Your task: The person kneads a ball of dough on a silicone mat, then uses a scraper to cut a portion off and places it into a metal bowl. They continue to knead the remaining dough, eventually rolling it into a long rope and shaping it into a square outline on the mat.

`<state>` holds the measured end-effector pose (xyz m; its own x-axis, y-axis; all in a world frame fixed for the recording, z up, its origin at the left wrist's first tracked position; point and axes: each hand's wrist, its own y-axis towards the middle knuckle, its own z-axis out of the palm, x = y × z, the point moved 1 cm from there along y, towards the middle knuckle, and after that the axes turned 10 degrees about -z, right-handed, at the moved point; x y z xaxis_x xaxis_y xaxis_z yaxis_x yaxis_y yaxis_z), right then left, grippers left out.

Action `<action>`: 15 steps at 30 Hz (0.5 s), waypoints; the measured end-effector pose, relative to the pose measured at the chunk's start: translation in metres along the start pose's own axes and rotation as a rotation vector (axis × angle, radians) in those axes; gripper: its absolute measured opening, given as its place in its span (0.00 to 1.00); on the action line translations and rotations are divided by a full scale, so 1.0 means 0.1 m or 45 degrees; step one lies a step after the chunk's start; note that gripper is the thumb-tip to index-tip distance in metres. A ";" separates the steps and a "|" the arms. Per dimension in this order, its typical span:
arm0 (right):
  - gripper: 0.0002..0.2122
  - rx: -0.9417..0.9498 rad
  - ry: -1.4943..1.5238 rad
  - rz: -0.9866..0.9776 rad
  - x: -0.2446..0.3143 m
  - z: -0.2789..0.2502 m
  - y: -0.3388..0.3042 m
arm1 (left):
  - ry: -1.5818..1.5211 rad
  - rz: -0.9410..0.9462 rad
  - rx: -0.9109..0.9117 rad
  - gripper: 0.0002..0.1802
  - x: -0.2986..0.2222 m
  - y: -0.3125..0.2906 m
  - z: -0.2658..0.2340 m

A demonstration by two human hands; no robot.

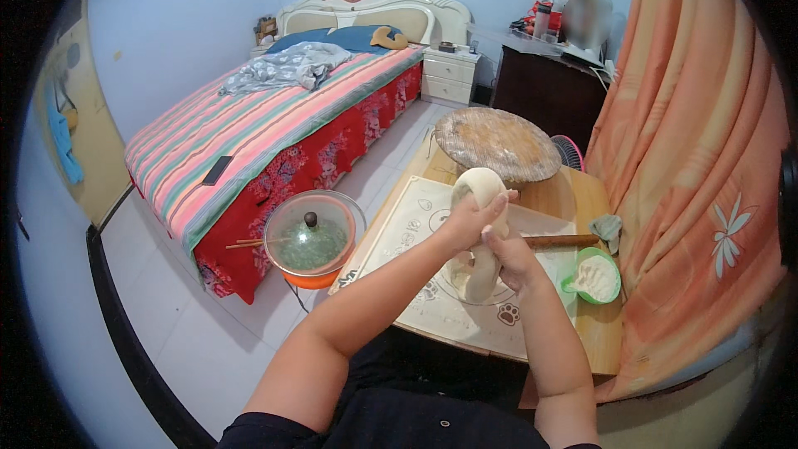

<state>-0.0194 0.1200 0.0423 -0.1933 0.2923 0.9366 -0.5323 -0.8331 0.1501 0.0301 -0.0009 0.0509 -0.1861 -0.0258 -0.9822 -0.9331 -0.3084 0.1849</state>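
A thick loop of pale dough [478,178] is held up over the mat, with one part rising above my hands and another hanging below them. My left hand [472,220] is closed around its upper part, fingers partly hidden. Lower and to the right, my right hand [513,258] grips the dough's side. Beneath them lies a cream kneading mat [407,283] with printed paw marks. A wooden rolling pin [563,241] rests just right of my right hand. Beyond it, a green bowl [615,283] contains white flour [595,276].
A round flour-dusted board [499,145] stands at the table's far side. A grey-green cloth [607,231] lies by the rolling pin. Left of the table is an orange pot with a glass lid [312,241] and chopsticks [243,244]. An orange curtain [690,141] hangs along the right; a bed [249,116] stands behind.
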 end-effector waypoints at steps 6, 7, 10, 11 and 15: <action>0.21 -0.099 -0.191 -0.022 0.09 -0.07 0.16 | 0.520 -0.515 -0.003 0.36 -0.19 0.15 -0.09; 0.19 -0.122 -0.118 -0.069 0.18 0.04 0.13 | 0.262 -0.512 0.097 0.41 -0.13 0.14 -0.15; 0.17 -0.078 0.194 -0.024 0.35 0.00 0.32 | -0.202 -0.200 0.315 0.50 -0.10 -0.12 -0.17; 0.15 -0.179 0.281 -0.019 0.39 0.05 0.39 | -0.042 -0.140 0.293 0.48 -0.06 -0.21 -0.11; 0.17 -0.217 0.036 -0.061 0.29 -0.03 0.58 | 0.161 -0.245 0.247 0.34 0.24 -0.29 0.08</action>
<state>-0.0582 0.0812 0.0769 -0.1858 0.3449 0.9201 -0.6730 -0.7269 0.1366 0.0505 0.0154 0.0225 0.0280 -0.1064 -0.9939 -0.9912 -0.1317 -0.0139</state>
